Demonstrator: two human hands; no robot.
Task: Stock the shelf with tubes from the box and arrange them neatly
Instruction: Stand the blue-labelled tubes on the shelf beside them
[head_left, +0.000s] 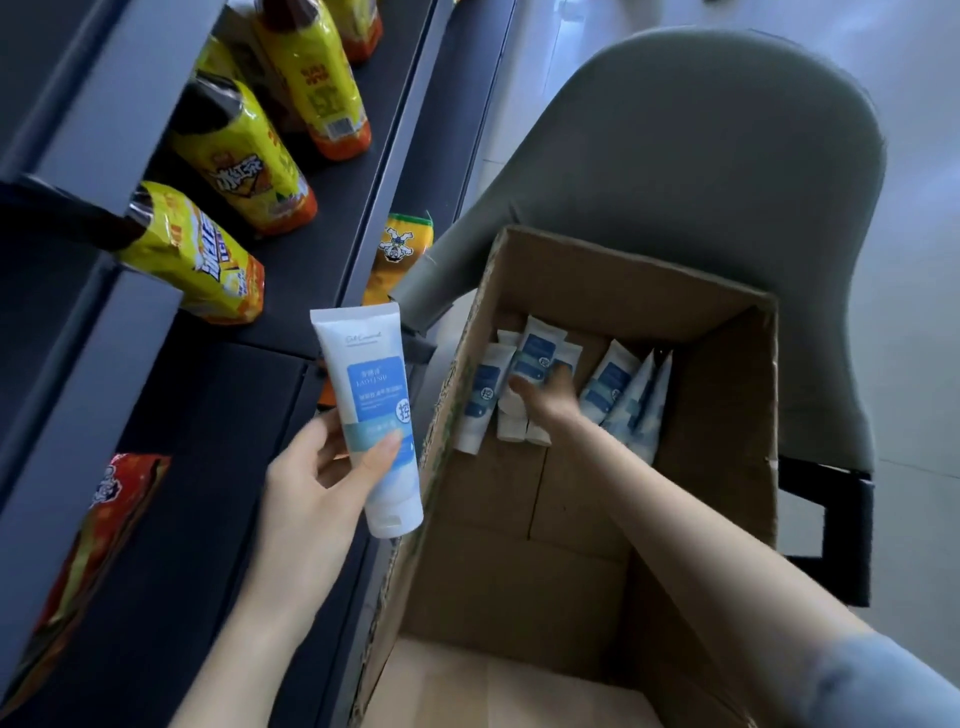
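My left hand (317, 483) holds a white and blue tube (371, 410) upright, cap end down, between the dark shelf (218, 415) and the cardboard box (582, 519). My right hand (545, 397) reaches deep into the box, fingers resting on a pile of several white and blue tubes (608, 384) at the far end. Motion blur hides whether those fingers have closed on a tube.
Yellow bottled-tea packs (244, 156) stand in a row on the upper shelf level. A red snack bag (98, 525) lies on the lower shelf at left. A yellow snack bag (397, 254) sits below the shelf edge. The box rests on a grey chair (691, 156).
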